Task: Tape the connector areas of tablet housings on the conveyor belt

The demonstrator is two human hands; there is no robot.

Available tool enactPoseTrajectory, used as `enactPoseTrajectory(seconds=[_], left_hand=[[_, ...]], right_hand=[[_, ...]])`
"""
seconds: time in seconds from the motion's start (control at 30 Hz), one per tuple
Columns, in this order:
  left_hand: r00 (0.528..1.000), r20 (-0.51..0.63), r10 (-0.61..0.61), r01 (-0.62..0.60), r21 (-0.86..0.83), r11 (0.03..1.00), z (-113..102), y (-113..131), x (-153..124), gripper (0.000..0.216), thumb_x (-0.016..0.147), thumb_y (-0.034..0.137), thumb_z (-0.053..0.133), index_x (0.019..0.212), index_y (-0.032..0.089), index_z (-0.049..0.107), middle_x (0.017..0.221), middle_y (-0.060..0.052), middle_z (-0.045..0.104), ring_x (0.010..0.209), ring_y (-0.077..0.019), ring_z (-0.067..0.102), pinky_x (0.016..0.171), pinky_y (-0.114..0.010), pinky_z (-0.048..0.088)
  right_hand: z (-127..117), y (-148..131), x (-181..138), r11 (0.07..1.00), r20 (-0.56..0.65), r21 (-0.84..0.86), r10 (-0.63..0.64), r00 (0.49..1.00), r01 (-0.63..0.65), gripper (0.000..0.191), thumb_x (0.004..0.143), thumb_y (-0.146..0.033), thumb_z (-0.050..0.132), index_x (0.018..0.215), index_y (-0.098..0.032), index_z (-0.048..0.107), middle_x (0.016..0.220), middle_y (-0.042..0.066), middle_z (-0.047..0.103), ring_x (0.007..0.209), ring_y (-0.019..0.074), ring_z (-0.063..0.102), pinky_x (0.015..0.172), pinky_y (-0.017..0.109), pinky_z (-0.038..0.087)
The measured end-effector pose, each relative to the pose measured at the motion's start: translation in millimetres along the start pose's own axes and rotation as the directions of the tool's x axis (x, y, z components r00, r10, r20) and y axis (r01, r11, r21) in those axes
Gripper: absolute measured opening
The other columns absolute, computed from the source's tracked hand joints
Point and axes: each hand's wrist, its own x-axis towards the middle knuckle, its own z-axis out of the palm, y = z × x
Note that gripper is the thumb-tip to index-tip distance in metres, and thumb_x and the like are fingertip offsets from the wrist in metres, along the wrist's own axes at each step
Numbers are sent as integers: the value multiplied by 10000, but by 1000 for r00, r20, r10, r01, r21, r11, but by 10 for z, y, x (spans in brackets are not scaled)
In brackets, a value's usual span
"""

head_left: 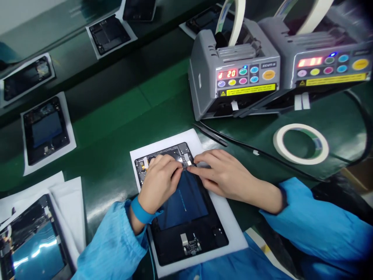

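Observation:
An opened tablet (186, 227) lies with its inside up on a white foam sheet (233, 233). My left hand (159, 179), with a blue band at the wrist, reaches over its upper part. Thumb and fingertips are pressed together at the frame's inner edge; what they hold is hidden. From the right, my right hand (223, 171) meets it, its fingers stretched out and slightly apart. Its fingertips touch the tablet beside a small white tape piece (189, 163). Below the hands lies the dark blue battery area (186, 206), and a small circuit board (192, 245) shows near the bottom.
Two grey tape dispensers (233, 74) stand at the back right. Before them are black tweezers (211, 134), a black cable (241, 144) and a tape roll (301, 158). More opened tablets on white sheets, one nearby (37, 237), lie to the left and along the back.

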Motion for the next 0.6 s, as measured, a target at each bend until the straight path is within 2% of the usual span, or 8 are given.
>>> enactPoseTrajectory(seconds=[0.2, 0.3, 0.37, 0.43, 0.5, 0.57, 0.6], left_hand=[[999, 22, 24, -25, 34, 999, 34, -50, -8, 139, 929, 200, 480, 883, 174, 609, 879, -41, 575, 838, -196, 496, 774, -342, 403], [1000, 7, 14, -14, 49, 999, 81, -10, -12, 147, 930, 207, 472, 881, 177, 607, 878, -43, 575, 845, -197, 502, 778, -340, 409], [1000, 30, 4, -8, 111, 994, 27, 42, -44, 160, 934, 217, 463, 878, 179, 607, 877, -46, 578, 849, -203, 511, 779, -345, 415], [996, 94, 2, -22, 218, 976, -160, 47, -116, 135, 927, 229, 481, 926, 178, 606, 921, -59, 591, 890, -221, 523, 797, -361, 424], [988, 138, -63, 10, 356, 934, -491, -61, -240, 149, 897, 235, 535, 1019, 169, 591, 1008, -82, 600, 964, -246, 532, 834, -378, 429], [963, 72, -260, 186, 519, 834, -920, -311, -417, 240, 859, 226, 587, 1086, 152, 573, 1076, -109, 598, 1013, -265, 541, 865, -379, 428], [924, 32, -382, 288, 601, 745, -1141, -488, -519, 289, 849, 238, 597, 1117, 135, 565, 1110, -129, 591, 1022, -280, 548, 869, -382, 429]], right_hand=[[38, 9, 7, 995, 1, 83, 56, 998, -56, 342, 854, -137, 480, 1138, -238, 640, 1090, 87, 538, 983, 241, 467, 826, 399, 416], [61, 31, -5, 988, -5, 148, 47, 999, -46, 342, 858, -152, 482, 1150, -244, 634, 1052, 78, 537, 982, 232, 474, 837, 400, 415], [72, 28, -20, 985, -12, 172, 31, 999, -29, 342, 862, -156, 471, 1151, -242, 632, 1006, 74, 539, 970, 233, 484, 830, 403, 420], [92, 18, -40, 985, -31, 170, 25, 999, -20, 345, 868, -160, 453, 1150, -245, 631, 980, 74, 545, 952, 238, 501, 811, 409, 429], [139, 20, -62, 990, -70, 144, 6, 998, 4, 344, 867, -176, 452, 1146, -265, 634, 964, 78, 558, 916, 249, 523, 775, 419, 434], [211, 37, -89, 992, -116, 117, -39, 992, 53, 351, 854, -188, 467, 1146, -284, 636, 936, 88, 572, 875, 266, 538, 738, 439, 431], [250, 48, -104, 991, -132, 110, -60, 989, 75, 358, 848, -191, 471, 1149, -294, 634, 924, 94, 577, 863, 275, 543, 726, 451, 427]])
